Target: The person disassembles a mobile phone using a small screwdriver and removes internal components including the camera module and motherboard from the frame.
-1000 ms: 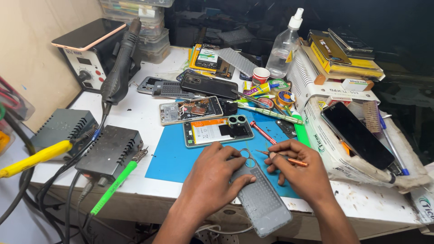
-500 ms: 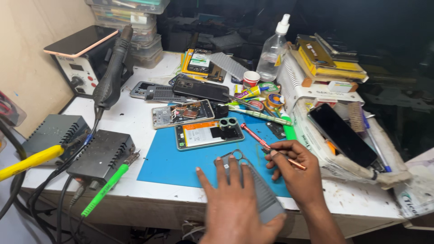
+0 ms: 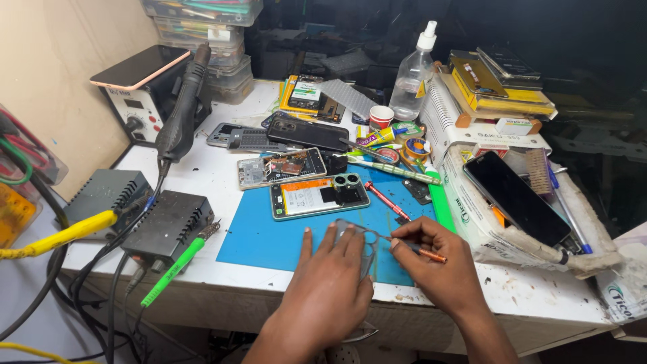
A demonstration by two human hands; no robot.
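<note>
Head view: the left hand (image 3: 328,286) now lies flat, fingers spread, pressing the clear phone cover (image 3: 362,243) onto the blue mat (image 3: 263,236); earlier it covered a grey panel. The right hand (image 3: 438,266) stays clenched around a thin orange-handled tool (image 3: 419,249), tip at the cover.

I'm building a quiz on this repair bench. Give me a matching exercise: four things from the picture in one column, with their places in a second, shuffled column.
Things:
1. Clear plastic spray bottle
2. Green-handled tool
3. Opened phone with exposed battery
4. Orange-handled screwdriver

Places:
A. In the right hand
B. At the back, beside the small red-rimmed cup
C. On the blue mat, beyond the left hand
D. At the table's front left edge

Pairs: 1-B, 2-D, 3-C, 4-A
</note>
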